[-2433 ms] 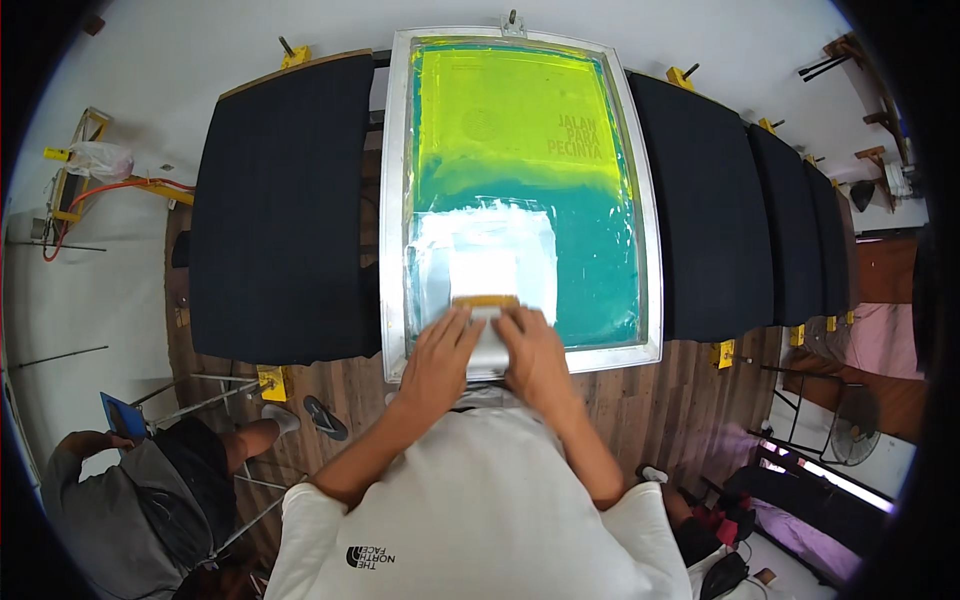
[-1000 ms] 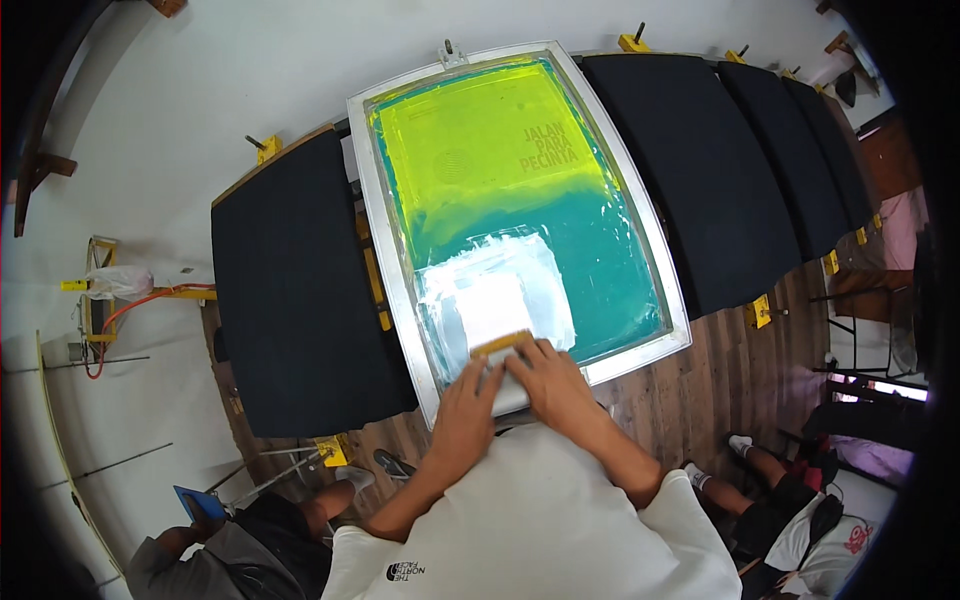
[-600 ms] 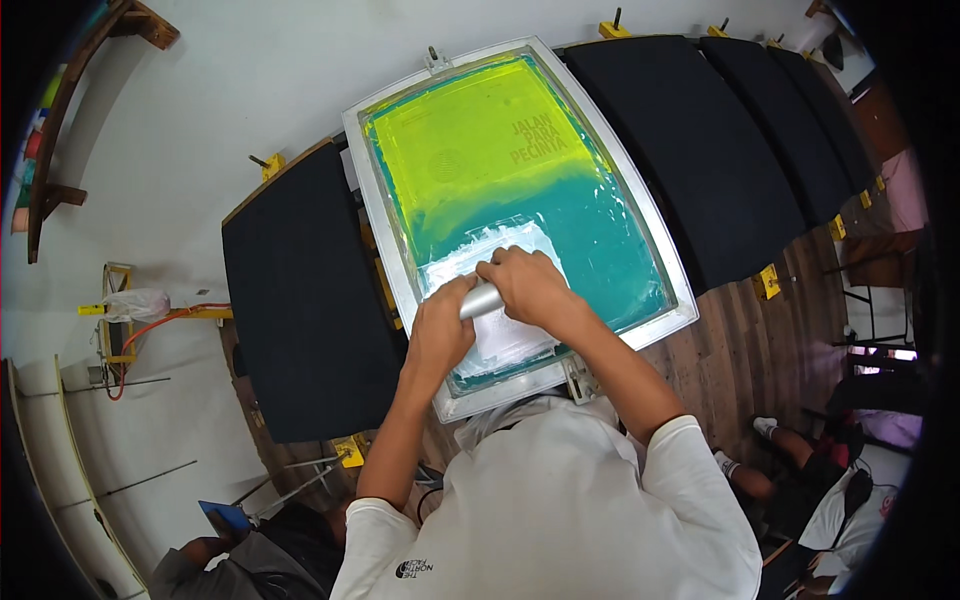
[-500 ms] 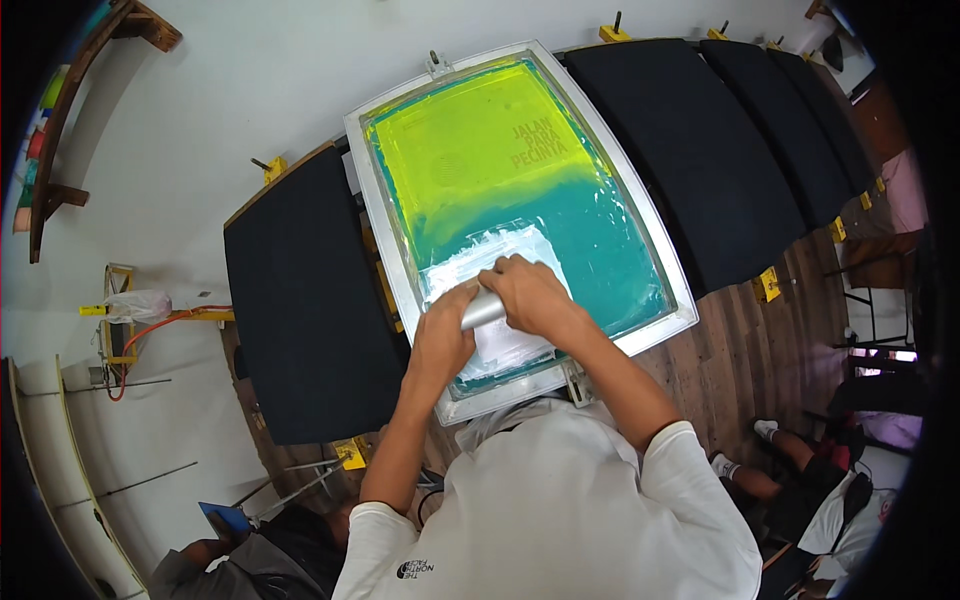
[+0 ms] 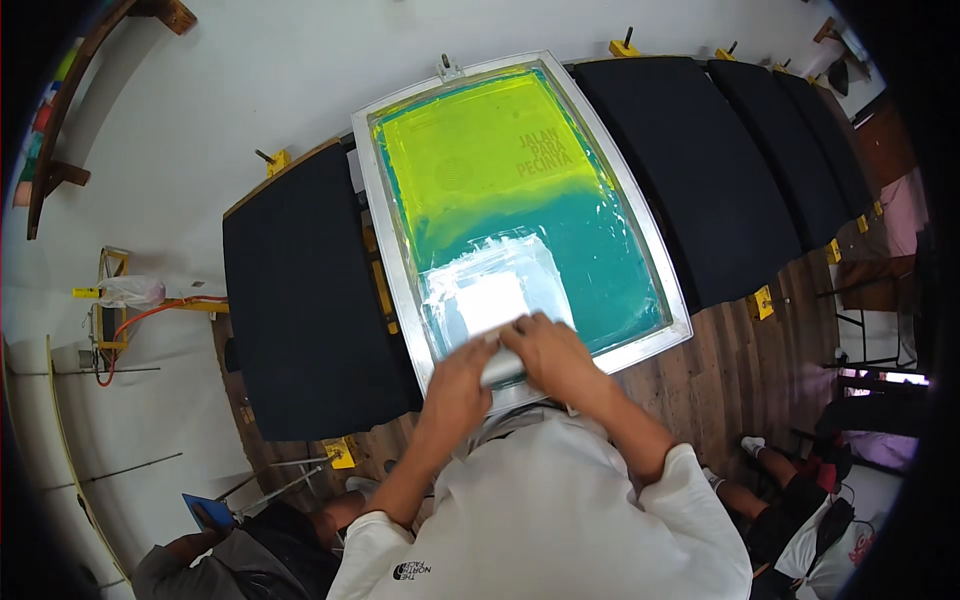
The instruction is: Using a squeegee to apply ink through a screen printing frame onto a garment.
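A printing screen with a pale metal frame lies before me. Its mesh is yellow-green at the far part and teal nearer, with dull lettering at the far right. White ink is smeared over the near left part, brightest in a squarish middle patch. Both hands grip a squeegee with a silver handle at the near end of the screen. My left hand is closed on its left end, my right hand on its right. The hands are slightly blurred and the blade is hidden.
Black-covered boards stand left and right of the screen, with yellow clamps at their ends. A person with a blue flat object is at lower left; another person sits at lower right. An orange hose hangs at left.
Both hands have drawn the squeegee toward me, from the middle of the white ink to the screen's near end. A bright white squarish patch now shows behind it.
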Demonstrator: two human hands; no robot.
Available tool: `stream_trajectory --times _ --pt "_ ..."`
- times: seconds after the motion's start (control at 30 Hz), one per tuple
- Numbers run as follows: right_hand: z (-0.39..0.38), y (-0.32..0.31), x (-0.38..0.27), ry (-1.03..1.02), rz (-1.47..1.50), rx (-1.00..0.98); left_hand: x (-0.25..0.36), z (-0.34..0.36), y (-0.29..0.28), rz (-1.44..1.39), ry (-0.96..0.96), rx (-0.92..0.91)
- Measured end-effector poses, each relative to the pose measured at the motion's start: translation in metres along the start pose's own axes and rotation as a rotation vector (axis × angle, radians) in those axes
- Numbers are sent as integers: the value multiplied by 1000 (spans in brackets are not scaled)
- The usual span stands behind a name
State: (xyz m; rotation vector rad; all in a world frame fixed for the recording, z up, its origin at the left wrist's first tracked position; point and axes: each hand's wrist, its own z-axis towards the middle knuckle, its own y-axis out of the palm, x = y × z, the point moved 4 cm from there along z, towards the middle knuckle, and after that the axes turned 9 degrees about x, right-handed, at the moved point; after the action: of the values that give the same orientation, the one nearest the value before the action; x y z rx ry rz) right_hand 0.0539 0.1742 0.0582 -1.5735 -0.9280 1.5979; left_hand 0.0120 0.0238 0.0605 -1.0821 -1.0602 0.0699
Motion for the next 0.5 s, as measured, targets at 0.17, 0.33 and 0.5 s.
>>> stream_trajectory --times 0.17,0.33,0.5 --pt "63 2 24 -27 -110 140 -28 60 -6 0 15 108" --pt "36 16 22 6 -52 164 -30 37 11 34 56 166" --pt "-25 18 0 6 12 170 1 -18 16 53 -66 61"
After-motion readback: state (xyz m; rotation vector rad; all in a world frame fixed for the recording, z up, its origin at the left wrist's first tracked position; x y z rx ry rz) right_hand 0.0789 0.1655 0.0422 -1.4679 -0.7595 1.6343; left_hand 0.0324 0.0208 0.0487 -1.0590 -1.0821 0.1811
